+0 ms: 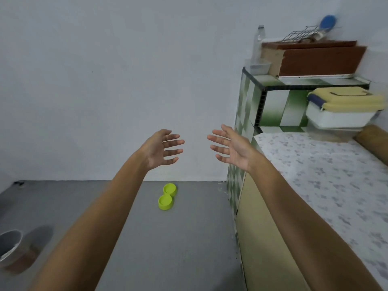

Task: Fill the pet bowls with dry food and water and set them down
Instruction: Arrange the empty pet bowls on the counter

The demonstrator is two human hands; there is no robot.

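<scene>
Both hands empty, fingers straight and spread apart: left hand (162, 149) and right hand (230, 149) raised side by side, palms turned toward each other, a gap between the fingertips, nothing touched. Bare forearms reaching in from the near edge.

Below and beyond the hands, on the grey floor (189, 238): green double pet bowl (167, 196), two round cups joined in one piece, lying near the far wall (105, 70) and a little left of the tiled counter (270, 101). Both cups without visible contents, as far as can be told at this range. Well apart from either hand.

At the near left edge of the floor: grey metal bowl (9, 246), partly cut off by the frame, tilted or leaning, blurred, with something brownish beside it that cannot be made out.

On the right: mattress with a pale flowered sheet (325, 185), running from near to far, cream side panel facing the floor. At its far end the green-and-white tiled counter, with a white storage box with yellow lid (340, 108) in the open space under the top. On the counter top: clear plastic bottle (258, 42) upright at the left corner, small clear tub (257, 68) just beside its base, brown board (319, 57) to the right, wire rack (300, 35) on top of it, blurred blue round object (328, 22) against the wall above.
</scene>
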